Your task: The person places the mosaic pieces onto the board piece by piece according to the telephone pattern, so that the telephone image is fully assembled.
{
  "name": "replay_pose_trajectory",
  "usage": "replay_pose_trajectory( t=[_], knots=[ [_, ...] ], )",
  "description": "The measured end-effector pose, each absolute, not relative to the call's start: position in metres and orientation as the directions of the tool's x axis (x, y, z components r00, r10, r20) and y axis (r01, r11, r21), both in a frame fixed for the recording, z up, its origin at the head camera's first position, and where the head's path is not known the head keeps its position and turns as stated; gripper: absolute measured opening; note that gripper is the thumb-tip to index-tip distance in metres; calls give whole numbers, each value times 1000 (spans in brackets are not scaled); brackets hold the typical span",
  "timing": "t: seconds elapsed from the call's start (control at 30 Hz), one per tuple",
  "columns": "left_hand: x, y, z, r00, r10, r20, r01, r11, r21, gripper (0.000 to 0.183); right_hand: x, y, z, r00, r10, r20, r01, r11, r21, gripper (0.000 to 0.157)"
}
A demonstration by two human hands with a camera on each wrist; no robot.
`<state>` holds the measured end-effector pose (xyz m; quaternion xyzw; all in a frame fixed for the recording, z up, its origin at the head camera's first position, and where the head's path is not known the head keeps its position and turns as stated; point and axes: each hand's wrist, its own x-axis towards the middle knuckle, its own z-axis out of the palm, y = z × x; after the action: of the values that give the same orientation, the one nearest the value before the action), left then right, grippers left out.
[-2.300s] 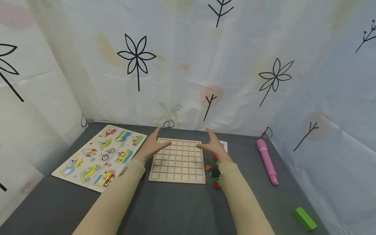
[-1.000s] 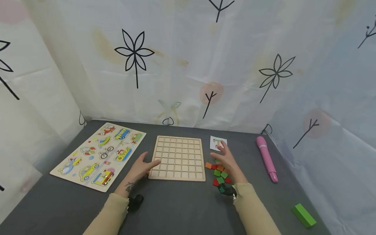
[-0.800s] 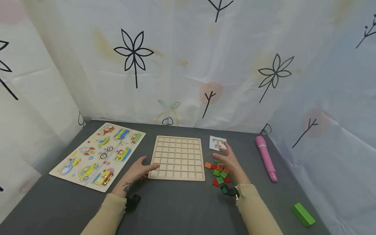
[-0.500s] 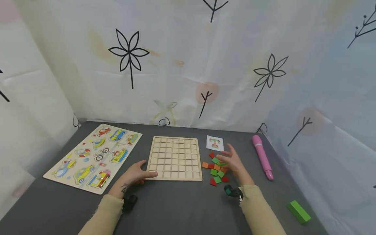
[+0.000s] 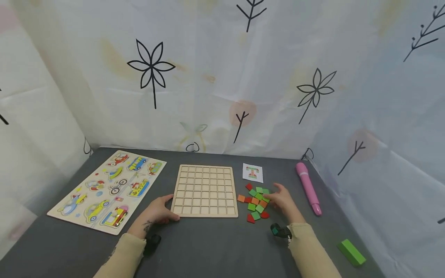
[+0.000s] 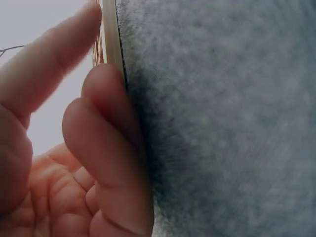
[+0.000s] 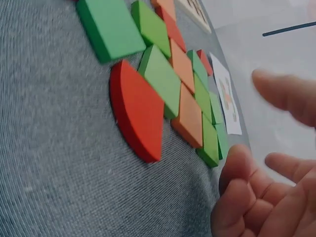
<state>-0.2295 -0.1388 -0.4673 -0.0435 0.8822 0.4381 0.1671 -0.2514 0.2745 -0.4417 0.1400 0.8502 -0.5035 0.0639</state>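
Observation:
A pale wooden grid board (image 5: 205,191) lies flat on the dark table. My left hand (image 5: 158,210) is at its near left corner, thumb along the near edge and other fingers by the left side. In the left wrist view, the thumb tip overlaps the board's edge (image 6: 111,34), with loosely bent fingers (image 6: 106,148) low over the cloth. To the board's right lies a cluster of red, orange and green tiles (image 5: 255,207). My right hand (image 5: 283,200) hovers at the cluster's right side, fingers loosely bent with nothing between them. A curved red tile (image 7: 136,113) shows close up in the right wrist view.
A small printed card (image 5: 252,172) lies behind the tiles. A vehicle picture puzzle board (image 5: 107,189) lies at left. On the right are a pink, pen-shaped stick (image 5: 308,189) and a green block (image 5: 351,252). White patterned cloth (image 5: 208,77) walls the table's back and sides.
From over the board, my hands have spread apart and come nearer: the left to the board's near left corner, the right beside the tiles, uncovering the card and cluster.

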Motion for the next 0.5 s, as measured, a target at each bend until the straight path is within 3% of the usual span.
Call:
replay_pose_trajectory(
  t=[0.23,0.5],
  knots=[
    [-224,-139,-470,-949,64,-310,-205,621,757,88,-248,275,-451,-941,234,-247,339,590,-733,37],
    [-229,-137,-471,-952,47,-302,-209,619,757,90,-250,274,-451,-948,231,-221,319,635,-704,35]
  ],
)
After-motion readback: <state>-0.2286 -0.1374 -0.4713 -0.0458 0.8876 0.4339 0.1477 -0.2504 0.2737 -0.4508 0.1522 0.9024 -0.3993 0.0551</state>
